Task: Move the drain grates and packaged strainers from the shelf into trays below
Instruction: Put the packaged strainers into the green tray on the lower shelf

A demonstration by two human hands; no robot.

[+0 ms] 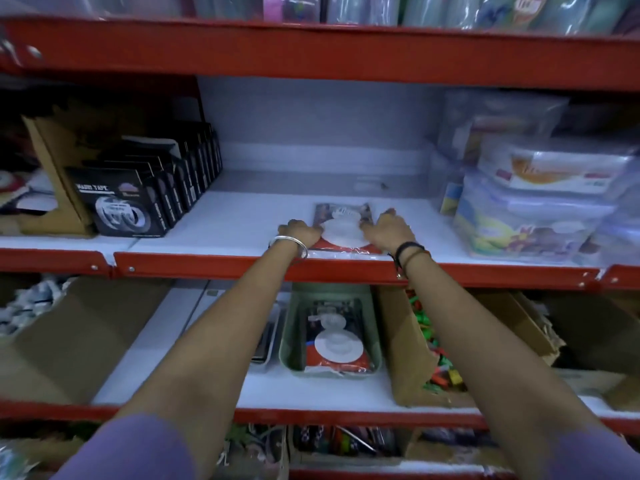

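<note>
A packaged strainer [344,230] lay flat near the front edge of the middle shelf [214,233], a white disc sealed in clear film over a red card. It looked light and thin, the film likely slippery and the card apt to bend, so the two long edges seemed the sensible place to take it, lifting level instead of by one corner. The left hand [304,232] pressed against its left edge and the right hand [386,228] against its right edge, fingers curled onto the pack from both sides; whether the fingertips had got underneath was hard to tell through the blur. Both forearms reached straight forward and up over the red shelf lip, a metal bangle [289,244] on the left wrist and dark bands on the right. Directly below, a green tray [294,358] already held a similar pack, with a flatter tray [268,344] just beside it on the left.
</note>
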